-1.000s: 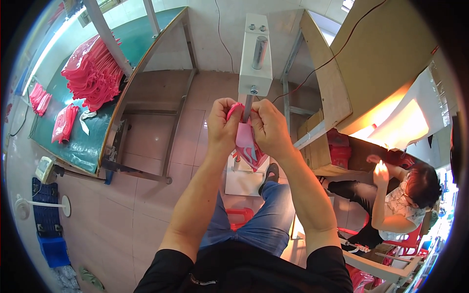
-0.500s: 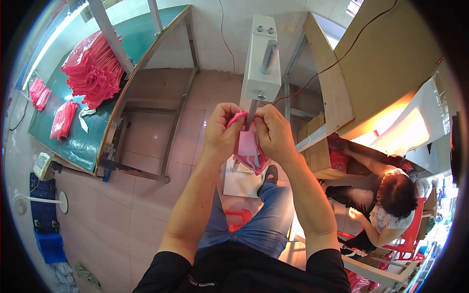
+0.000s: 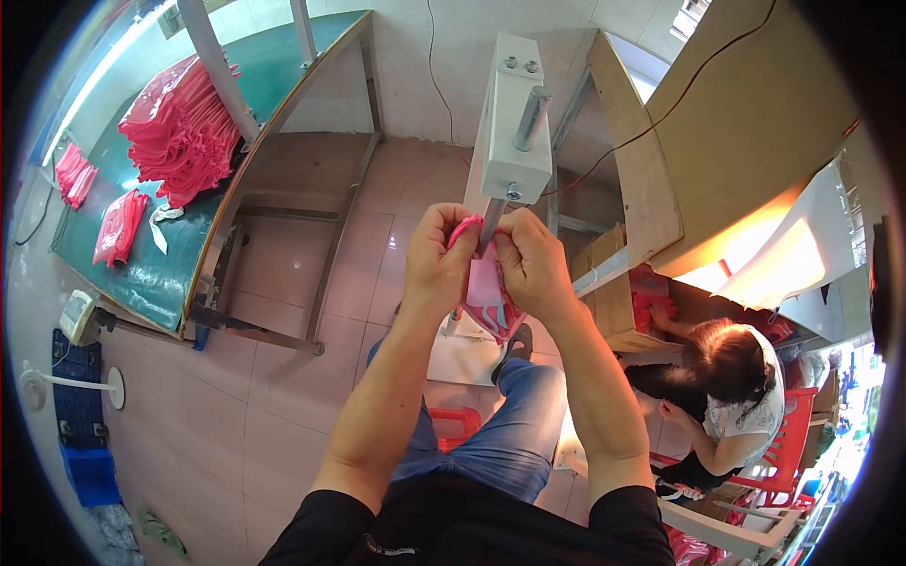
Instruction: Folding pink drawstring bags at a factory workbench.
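Beneath the white machine head [image 3: 514, 174], a metal rod [image 3: 492, 224] points down between my hands. My left hand [image 3: 439, 262] pinches the pink rim of a glossy pink plastic pouch [image 3: 486, 285] on the rod's left side. Just right of the rod, my right hand [image 3: 531, 260] has its thumb and fingers closed on the pouch's other upper side. The pouch hangs below with a white pattern on its lower part. Whether the rod's tip goes inside the pouch cannot be made out.
A green-topped table [image 3: 274, 90] at left bears a tall stack of pink pouches [image 3: 179, 127] and smaller piles. A co-worker [image 3: 741, 387] sits at right, reaching into a cardboard box [image 3: 613, 316]. A red stool [image 3: 455, 426] stands between my legs.
Both hands stay pinched at the pouch's top, and the pink rim in my left hand now shows as a folded loop. At right, the co-worker has leaned closer to the box.
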Demonstrator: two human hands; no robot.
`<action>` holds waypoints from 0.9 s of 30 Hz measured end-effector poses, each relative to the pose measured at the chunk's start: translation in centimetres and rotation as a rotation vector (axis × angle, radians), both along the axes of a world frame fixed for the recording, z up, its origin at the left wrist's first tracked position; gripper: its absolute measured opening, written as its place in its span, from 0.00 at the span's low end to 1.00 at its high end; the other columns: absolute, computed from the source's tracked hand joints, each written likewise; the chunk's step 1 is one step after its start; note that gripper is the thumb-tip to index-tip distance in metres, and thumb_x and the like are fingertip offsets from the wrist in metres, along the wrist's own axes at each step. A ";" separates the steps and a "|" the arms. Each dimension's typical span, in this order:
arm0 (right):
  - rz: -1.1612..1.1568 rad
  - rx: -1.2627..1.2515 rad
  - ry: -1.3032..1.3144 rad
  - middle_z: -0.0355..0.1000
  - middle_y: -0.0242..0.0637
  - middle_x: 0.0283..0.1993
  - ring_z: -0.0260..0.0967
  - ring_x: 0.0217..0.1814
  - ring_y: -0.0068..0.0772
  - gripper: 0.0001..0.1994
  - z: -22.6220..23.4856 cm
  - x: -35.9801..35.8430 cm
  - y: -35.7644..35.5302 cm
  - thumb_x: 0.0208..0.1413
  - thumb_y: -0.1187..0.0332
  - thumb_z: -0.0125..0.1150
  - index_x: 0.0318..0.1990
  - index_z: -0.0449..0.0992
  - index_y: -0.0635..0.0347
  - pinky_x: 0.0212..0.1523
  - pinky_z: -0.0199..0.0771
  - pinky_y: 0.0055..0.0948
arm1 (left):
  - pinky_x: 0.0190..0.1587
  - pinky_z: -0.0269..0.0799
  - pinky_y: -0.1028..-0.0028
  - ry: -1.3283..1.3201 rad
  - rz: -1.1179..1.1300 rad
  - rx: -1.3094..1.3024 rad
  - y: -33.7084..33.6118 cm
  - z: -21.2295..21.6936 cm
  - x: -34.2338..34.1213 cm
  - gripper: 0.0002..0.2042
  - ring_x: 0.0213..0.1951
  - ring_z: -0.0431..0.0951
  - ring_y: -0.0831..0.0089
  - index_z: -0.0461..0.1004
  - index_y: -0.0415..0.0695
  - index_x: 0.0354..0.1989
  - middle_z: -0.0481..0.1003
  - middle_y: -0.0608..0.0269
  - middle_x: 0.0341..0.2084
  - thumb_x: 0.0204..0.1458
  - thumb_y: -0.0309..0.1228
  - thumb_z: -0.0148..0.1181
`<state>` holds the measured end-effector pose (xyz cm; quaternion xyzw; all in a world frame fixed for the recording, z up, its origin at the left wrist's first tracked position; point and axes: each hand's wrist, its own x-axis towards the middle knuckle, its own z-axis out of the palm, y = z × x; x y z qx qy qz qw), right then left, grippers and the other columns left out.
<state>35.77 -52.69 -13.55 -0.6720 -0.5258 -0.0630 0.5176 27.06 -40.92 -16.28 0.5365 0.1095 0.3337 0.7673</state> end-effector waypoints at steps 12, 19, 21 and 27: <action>-0.071 -0.032 0.070 0.71 0.44 0.36 0.73 0.35 0.47 0.04 -0.2 -0.2 0.2 0.63 0.75 0.56 0.43 0.73 0.60 0.36 0.74 0.35 | 0.37 0.73 0.80 0.123 0.038 0.219 0.6 0.7 -0.7 0.04 0.33 0.75 0.82 0.71 0.38 0.42 0.76 0.66 0.33 0.61 0.21 0.57; -0.112 0.001 0.074 0.72 0.38 0.32 0.70 0.30 0.30 0.03 -0.6 -0.5 0.1 0.63 0.75 0.57 0.43 0.74 0.61 0.34 0.72 0.27 | 0.39 0.74 0.76 0.082 0.117 0.400 1.1 0.9 -0.5 0.05 0.35 0.76 0.77 0.74 0.37 0.41 0.76 0.63 0.32 0.58 0.20 0.60; -0.111 0.004 0.088 0.72 0.38 0.32 0.69 0.30 0.29 0.03 -0.4 -0.6 0.0 0.63 0.75 0.58 0.43 0.74 0.61 0.34 0.71 0.27 | 0.39 0.74 0.76 0.045 0.127 0.422 1.3 1.0 -0.6 0.05 0.34 0.76 0.77 0.75 0.38 0.41 0.76 0.63 0.31 0.57 0.20 0.60; -0.096 -0.015 0.065 0.72 0.38 0.32 0.69 0.30 0.29 0.03 0.2 -0.4 0.0 0.64 0.74 0.58 0.43 0.74 0.61 0.34 0.71 0.26 | 0.37 0.72 0.81 0.196 0.075 0.437 1.4 1.8 -0.9 0.06 0.33 0.74 0.83 0.74 0.38 0.44 0.76 0.69 0.31 0.60 0.22 0.60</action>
